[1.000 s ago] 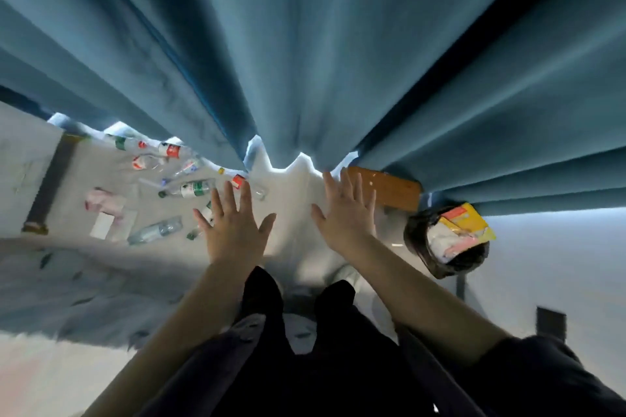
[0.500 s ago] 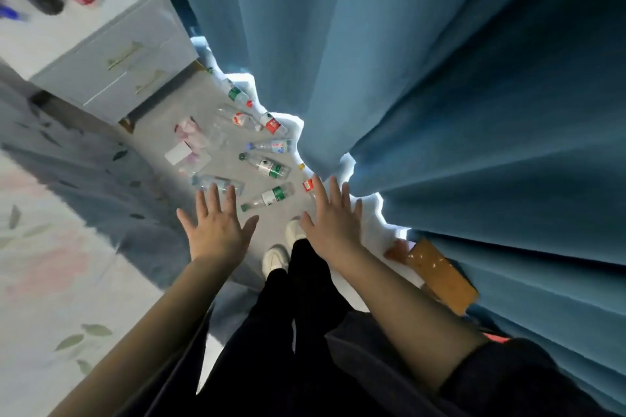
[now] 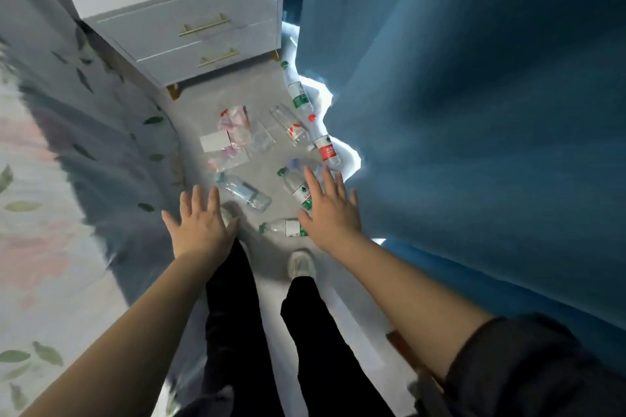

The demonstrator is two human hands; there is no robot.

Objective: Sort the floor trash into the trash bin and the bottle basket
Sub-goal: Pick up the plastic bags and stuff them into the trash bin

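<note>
Both arms reach forward, left hand (image 3: 200, 228) and right hand (image 3: 330, 213) palm-down, fingers spread, empty – plastic bottles (image 3: 298, 95) and wrappers (image 3: 233, 118) strewn on the floor (image 3: 203, 101) along the curtain's (image 3: 474, 112) edge – label print unreadable.

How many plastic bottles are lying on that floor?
7, maybe more hidden: green-label bottle by the curtain, red-label, crushed, clear, two beside the right hand, one near the shoe.
</note>
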